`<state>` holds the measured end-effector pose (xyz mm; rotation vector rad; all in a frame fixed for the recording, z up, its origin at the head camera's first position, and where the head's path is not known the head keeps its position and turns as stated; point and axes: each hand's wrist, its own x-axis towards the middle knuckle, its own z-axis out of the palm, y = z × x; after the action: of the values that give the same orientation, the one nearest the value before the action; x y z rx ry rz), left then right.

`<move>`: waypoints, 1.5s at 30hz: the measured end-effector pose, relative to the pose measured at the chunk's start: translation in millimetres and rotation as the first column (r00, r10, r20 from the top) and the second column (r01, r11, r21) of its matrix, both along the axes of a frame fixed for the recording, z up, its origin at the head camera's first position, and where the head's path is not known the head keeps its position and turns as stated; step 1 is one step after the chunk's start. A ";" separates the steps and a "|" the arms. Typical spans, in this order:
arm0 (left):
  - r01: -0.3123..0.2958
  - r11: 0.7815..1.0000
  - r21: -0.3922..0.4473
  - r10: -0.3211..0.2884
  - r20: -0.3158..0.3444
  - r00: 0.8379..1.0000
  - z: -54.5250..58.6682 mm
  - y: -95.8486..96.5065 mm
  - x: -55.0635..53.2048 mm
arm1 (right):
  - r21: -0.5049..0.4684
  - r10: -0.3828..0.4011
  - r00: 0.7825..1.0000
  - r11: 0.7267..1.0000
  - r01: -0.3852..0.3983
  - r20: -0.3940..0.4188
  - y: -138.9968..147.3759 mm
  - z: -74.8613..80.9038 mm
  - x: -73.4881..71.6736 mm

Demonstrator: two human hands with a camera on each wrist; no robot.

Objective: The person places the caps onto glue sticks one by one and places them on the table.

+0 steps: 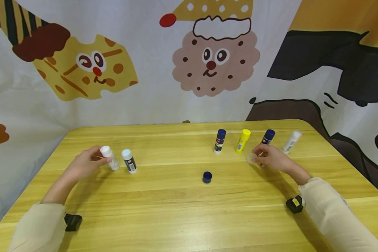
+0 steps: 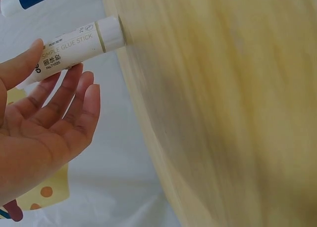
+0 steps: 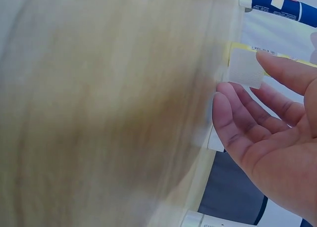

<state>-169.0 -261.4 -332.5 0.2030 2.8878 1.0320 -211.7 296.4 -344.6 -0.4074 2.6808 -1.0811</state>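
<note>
On the left of the table, my left hand (image 1: pixel 84 163) pinches a white glue stick (image 1: pixel 113 163) between thumb and fingers; gold lettering shows on its side in the left wrist view. Just right of it stands a second glue stick (image 1: pixel 130 161) with a pale cap and dark label. My right hand (image 1: pixel 272 157) holds a small whitish ribbed cap (image 3: pixel 245 68) by thumb and fingertips, low over the table. Behind that hand is a blue-capped glue stick (image 1: pixel 268 135), its lower part hidden. A white glue stick (image 1: pixel 291 142) stands to the hand's right.
A yellow glue stick (image 1: pixel 242 141) and another blue-capped glue stick (image 1: pixel 219 141) stand left of the right hand. Nearer the middle sits a loose dark blue cap (image 1: pixel 207 177). Behind the wooden table (image 1: pixel 182 217) hangs a cartoon-printed cloth (image 1: pixel 145 108).
</note>
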 end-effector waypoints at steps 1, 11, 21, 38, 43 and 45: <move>-0.004 1.000 -0.001 0.004 -0.001 1.000 0.4 -0.3 0.3 | -0.004 -0.002 1.000 1.000 0.002 0.005 -0.4 0.9 0.3; -0.027 1.000 -0.007 0.027 -0.015 1.000 4.7 -4.6 4.8 | -0.066 0.000 1.000 0.998 0.002 0.031 -2.6 9.7 5.1; -0.040 0.999 0.004 0.040 -0.070 0.997 22.7 -1.0 12.8 | -0.040 0.004 1.000 0.999 -0.004 -0.007 -2.2 15.8 5.4; -0.031 0.999 -0.013 0.028 -0.160 0.987 58.6 25.8 23.9 | 0.008 0.071 0.990 0.997 -0.071 -0.120 -22.5 44.5 10.2; 0.003 1.000 -0.010 -0.005 -0.181 0.983 64.8 37.4 30.3 | 0.027 0.094 0.980 0.996 -0.090 -0.176 -31.6 50.0 13.1; 0.016 1.000 -0.008 -0.017 -0.187 0.982 66.3 42.1 32.9 | 0.023 0.102 0.977 0.995 -0.099 -0.186 -35.2 51.2 14.1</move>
<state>-136.0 -219.3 -266.2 0.3412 3.0494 1.0543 -197.6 261.2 -293.4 -0.6657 2.7912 -1.0423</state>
